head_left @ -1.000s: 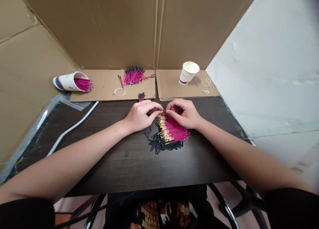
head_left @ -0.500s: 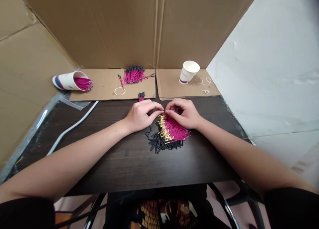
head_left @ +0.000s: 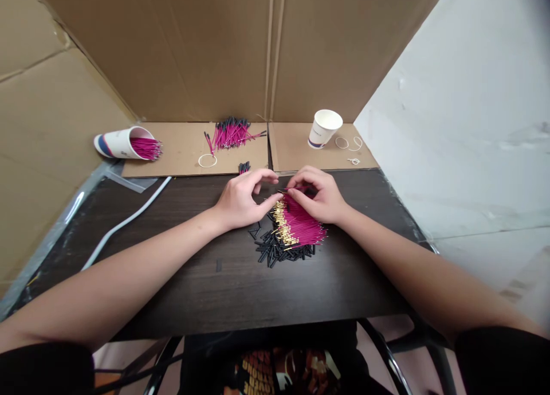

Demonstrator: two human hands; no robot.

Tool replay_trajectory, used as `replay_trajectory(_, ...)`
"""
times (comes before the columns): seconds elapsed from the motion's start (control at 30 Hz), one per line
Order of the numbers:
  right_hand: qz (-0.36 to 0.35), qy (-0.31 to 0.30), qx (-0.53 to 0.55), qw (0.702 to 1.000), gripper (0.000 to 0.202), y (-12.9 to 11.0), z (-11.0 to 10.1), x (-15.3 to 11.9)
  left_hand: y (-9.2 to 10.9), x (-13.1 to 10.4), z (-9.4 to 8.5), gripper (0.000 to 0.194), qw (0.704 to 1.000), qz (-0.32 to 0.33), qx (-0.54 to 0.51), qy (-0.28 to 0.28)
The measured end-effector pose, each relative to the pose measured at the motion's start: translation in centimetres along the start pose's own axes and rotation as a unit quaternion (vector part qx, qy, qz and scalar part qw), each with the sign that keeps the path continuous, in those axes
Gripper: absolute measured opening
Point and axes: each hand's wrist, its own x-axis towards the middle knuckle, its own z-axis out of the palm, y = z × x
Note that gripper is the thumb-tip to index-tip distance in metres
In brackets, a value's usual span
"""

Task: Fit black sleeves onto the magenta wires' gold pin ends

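Two bare hands are held at the far edge of a pile (head_left: 304,220) of pink wires. One wire (head_left: 283,190), dark at its tip, is pinched there by the right hand (head_left: 320,195), apparently to keep that tip turned leftward. The left hand (head_left: 244,199) is held left of the pile, thumb and forefinger parted; whether the wire is touched by it cannot be told. The pile's gold tips (head_left: 281,222) are all laid leftward, seemingly for easy reach. Black tubes (head_left: 279,253) are strewn along its near side, probably for closeness. Well beyond it, black-ended wires (head_left: 232,134) are heaped, presumably for separation.
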Motion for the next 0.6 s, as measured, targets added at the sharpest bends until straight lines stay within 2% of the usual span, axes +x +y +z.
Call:
replay_trajectory(0.07, 0.003, 0.038, 0.001, 0.999, 0.004, -0.1, 0.0, 0.1, 0.1, 0.0, 0.0, 0.039, 1.0, -0.019, 0.008, 0.011)
replay_trajectory(0.17, 0.033, 0.074, 0.017, 0.997, 0.006, -0.2, 0.0, 0.2, 0.2, 0.1, -0.1, 0.029, 0.999, -0.023, 0.033, 0.018)
replay_trajectory(0.3, 0.113, 0.075, 0.084, 0.987, 0.017, -0.6, 0.3, 0.0, 0.4, 0.2, -0.3, 0.014, 0.999, 0.017, 0.027, 0.019)
replay_trajectory(0.6, 0.237, 0.054, 0.254, 0.936, 0.039, -2.0, 0.2, 0.2, 0.6, 0.4, -0.3, 0.019, 0.997, 0.07, -0.033, -0.012)
